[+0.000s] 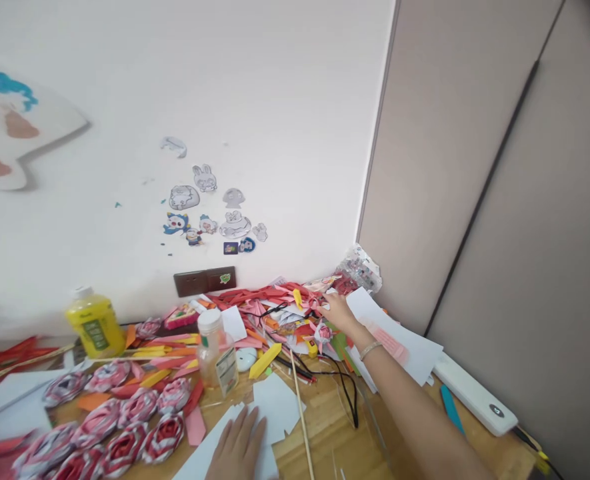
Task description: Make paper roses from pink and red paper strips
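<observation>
My left hand (239,445) lies flat on white paper (205,457) at the front of the wooden table, fingers stretched out. A second cut white sheet (277,403) sits beside its fingertips. My right arm reaches far forward, and my right hand (339,313) is over a heap of red and pink paper strips (255,293) by the wall. Its fingers are apart, and I see nothing held in them. Just below that hand is a pink-and-white rolled flower (323,331). White sheets (399,333), one with a pink patch, lie under my right forearm.
Several fabric-like rosettes (139,405) cover the front left. A clear jar (215,353) and a yellow bottle (95,323) stand behind them. A thin stick (302,417) and a black cord (349,390) cross the table. At right lies a long white device (475,393) beside the cabinet.
</observation>
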### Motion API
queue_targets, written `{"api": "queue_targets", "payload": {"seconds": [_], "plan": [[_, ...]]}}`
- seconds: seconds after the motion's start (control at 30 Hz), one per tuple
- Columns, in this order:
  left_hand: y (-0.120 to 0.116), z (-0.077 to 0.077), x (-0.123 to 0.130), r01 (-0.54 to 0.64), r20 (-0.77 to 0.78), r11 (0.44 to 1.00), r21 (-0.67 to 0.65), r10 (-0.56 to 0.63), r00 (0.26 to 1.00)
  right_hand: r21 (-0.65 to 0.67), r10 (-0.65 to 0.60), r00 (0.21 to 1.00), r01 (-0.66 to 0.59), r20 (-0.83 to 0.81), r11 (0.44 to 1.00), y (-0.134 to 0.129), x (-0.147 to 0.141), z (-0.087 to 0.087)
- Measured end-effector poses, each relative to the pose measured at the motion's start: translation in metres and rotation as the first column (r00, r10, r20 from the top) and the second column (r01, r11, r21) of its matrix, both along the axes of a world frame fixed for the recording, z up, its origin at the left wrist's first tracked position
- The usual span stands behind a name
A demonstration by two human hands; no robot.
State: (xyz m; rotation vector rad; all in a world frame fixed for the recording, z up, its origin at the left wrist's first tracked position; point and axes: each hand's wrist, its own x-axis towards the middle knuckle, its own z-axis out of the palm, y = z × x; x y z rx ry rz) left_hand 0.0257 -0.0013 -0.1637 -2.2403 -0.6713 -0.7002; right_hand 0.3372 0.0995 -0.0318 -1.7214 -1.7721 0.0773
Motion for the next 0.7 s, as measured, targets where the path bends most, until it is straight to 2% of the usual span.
{"api": "queue_targets", "payload": {"seconds": [0.13,0.23,0.27,0.33,0.43,0.7], "plan": [[-0.009,0.002,0.004,-0.025,0.02,0.994,-0.104,0.027,0.999,-0.013,0.234,0.97,-0.234,0.065,0.972,-0.047,-0.05,-0.026],[-0.012,0.004,0.005,-0.042,0.037,0.986,-0.162,0.048,0.998,-0.098,0.442,0.887,-0.432,0.131,0.897,-0.089,-0.083,-0.057],[-0.012,0.004,0.005,-0.042,0.041,0.986,-0.164,0.05,0.998,-0.156,0.486,0.847,-0.461,0.217,0.874,-0.098,-0.09,-0.066],[-0.011,0.004,0.004,-0.038,0.04,0.989,-0.144,0.044,0.998,-0.214,0.477,0.822,-0.429,0.311,0.878,-0.107,-0.099,-0.081],[-0.006,0.002,0.003,-0.031,0.028,0.996,-0.085,0.034,0.999,-0.223,0.442,0.823,-0.384,0.356,0.896,-0.105,-0.101,-0.09],[0.001,-0.005,0.001,-0.073,0.043,0.997,0.015,0.072,0.996,-0.228,0.415,0.82,-0.35,0.395,0.909,-0.105,-0.098,-0.079]]}}
